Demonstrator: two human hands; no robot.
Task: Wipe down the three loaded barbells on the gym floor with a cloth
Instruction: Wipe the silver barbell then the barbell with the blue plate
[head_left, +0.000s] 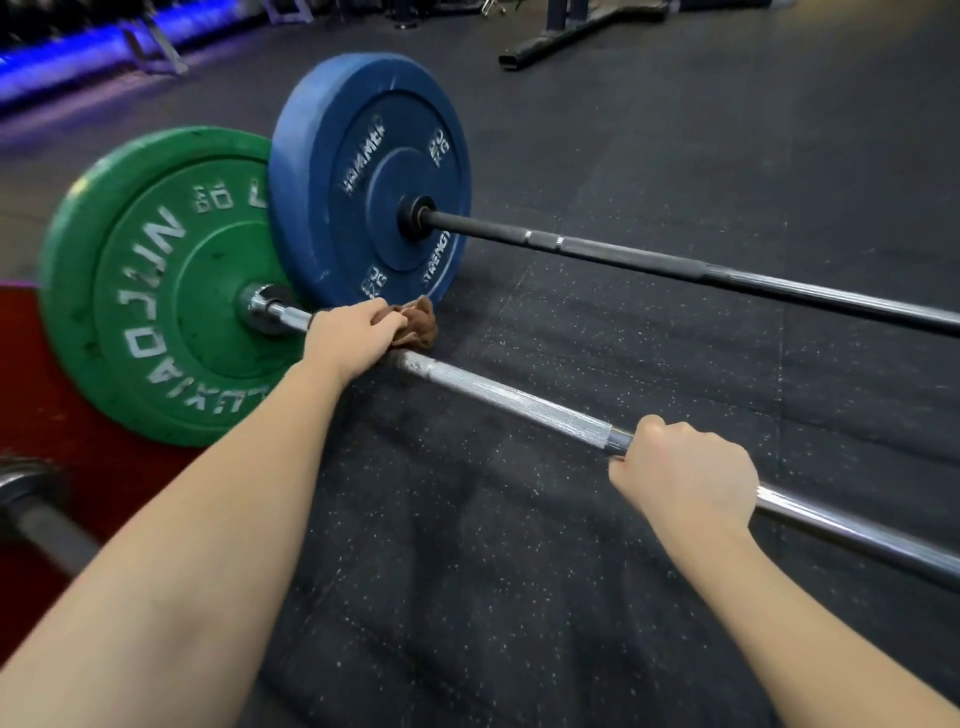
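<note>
Barbells first: any writing you can read on them?
On the green plate (156, 291), white letters seen upside down spell LUXIAOJUN, with 10 KG nearer its top. The blue plate (363, 182), leaning just behind the green plate, says HAMMER, STRENGTH (the last letters are hard to make out) and 20 KG.

Which bar carries the green plate?
The silver barbell (519, 402). It runs from the green plate's hub away to the right, across the speckled black floor (519, 597). The black barbell (675, 270) runs the same way from the blue plate, farther off.

And the cloth?
The brown cloth (418, 325) is bunched on the silver barbell, just right of the green plate's hub. The left hand (353, 335) lies over it, fingers (387, 322) curled down onto the cloth and pinning it to the bar.

What about the other hand?
The right hand (685, 478) is well to the right of the green plate, clenched round the silver barbell where the rough grip section ends and smooth steel begins.

Anything else?
A third bar (31, 509) lies below the green plate, too blurred to read, and a red mat (57, 415) is under the green plate's near edge.
</note>
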